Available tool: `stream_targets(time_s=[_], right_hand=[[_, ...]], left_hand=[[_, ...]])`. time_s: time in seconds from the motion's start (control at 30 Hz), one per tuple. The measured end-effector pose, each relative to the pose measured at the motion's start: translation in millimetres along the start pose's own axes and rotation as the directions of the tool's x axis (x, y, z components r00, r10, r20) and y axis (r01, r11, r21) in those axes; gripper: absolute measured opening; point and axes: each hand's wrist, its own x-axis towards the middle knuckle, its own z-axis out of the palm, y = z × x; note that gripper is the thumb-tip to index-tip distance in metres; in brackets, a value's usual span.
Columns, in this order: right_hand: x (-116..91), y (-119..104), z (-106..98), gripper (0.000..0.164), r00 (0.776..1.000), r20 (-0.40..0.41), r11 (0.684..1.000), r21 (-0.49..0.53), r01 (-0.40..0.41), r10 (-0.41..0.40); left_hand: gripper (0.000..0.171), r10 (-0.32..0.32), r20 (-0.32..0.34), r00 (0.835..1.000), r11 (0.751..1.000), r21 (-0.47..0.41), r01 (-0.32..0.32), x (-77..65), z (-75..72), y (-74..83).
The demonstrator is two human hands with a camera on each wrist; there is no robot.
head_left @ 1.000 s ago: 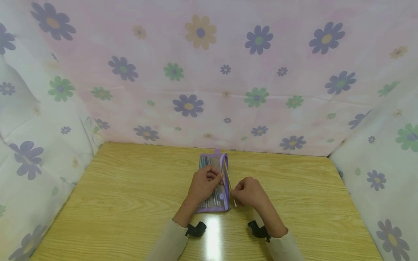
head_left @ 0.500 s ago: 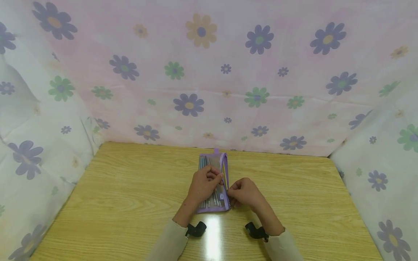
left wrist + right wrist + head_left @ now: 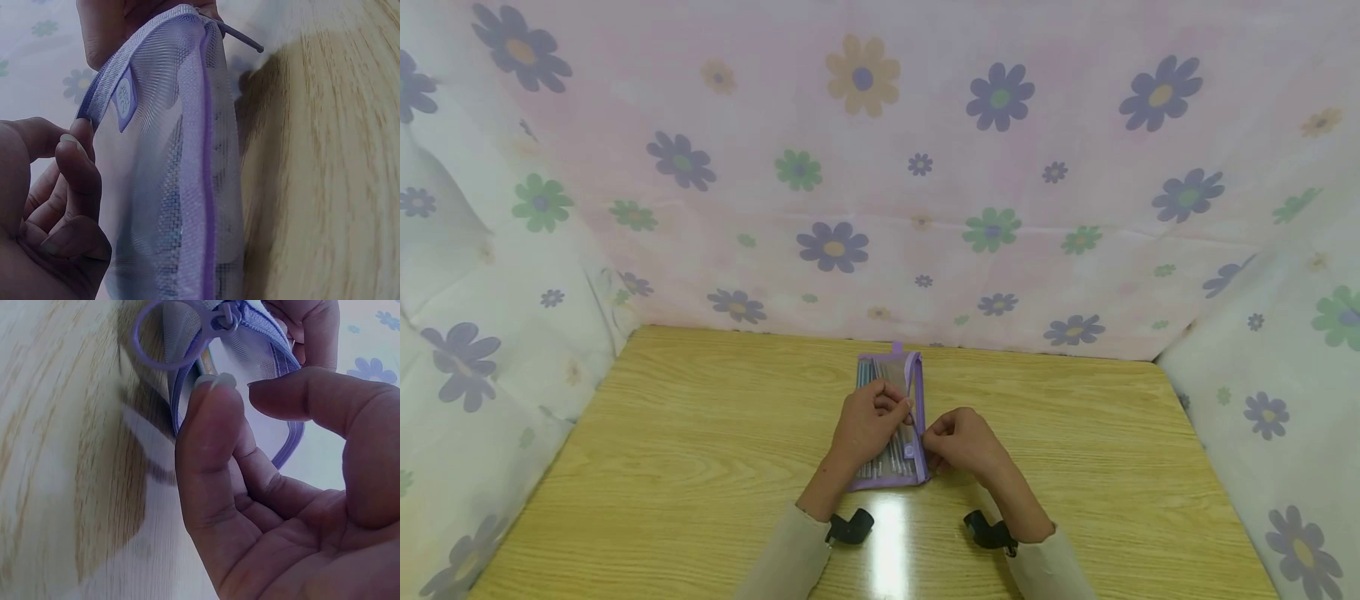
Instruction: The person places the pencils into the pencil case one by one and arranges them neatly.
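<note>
A purple mesh pencil case [image 3: 891,479] lies on the table with its zipper side towards the right. Several slim pens [image 3: 865,371] show through the mesh. My left hand [image 3: 868,421] pinches the edge of the unzipped opening and holds it up, as the left wrist view also shows. At the mouth of the case is my right hand [image 3: 966,442], its thumb and index finger apart in the right wrist view. Just beyond that index fingertip, a slim yellowish stick-like pen [image 3: 206,359] sits inside the case, mostly hidden. The round zipper pull [image 3: 169,362] hangs at the near end of the zipper.
The case stands near the middle of a wood-grain table [image 3: 700,467]. Flower-patterned cloth [image 3: 917,192] rises behind it and at both sides. A black wrist camera [image 3: 850,527] sits by the left sleeve, and another camera [image 3: 987,530] by the right.
The slim yellowish pen, partly outside the case in my right fingers a second ago, has slid into it. My right hand has moved slightly left to the opening; the left hand stays put.
</note>
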Motion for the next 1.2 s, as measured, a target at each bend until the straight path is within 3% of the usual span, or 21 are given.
stream_targets(time_s=[0.53,0.87,1.2], right_hand=[[4,6,-10,0.011,0.992,-0.116,0.987,-0.152,-0.057,0.040],[7,12,-21,0.011,0.983,-0.181,0.977,-0.204,-0.059,0.022],[8,17,-22,0.010,0.980,-0.201,0.977,-0.207,-0.049,0.007]], left_hand=[[0.010,0.002,-0.003,1.000,1.000,0.008,-0.002,0.3,2.8,1.5],[0.010,0.027,-0.041,0.999,0.991,0.134,-0.021,-1.5,8.8,2.6],[0.011,0.047,-0.086,0.995,0.953,0.302,-0.019,-4.1,19.7,-0.5]])
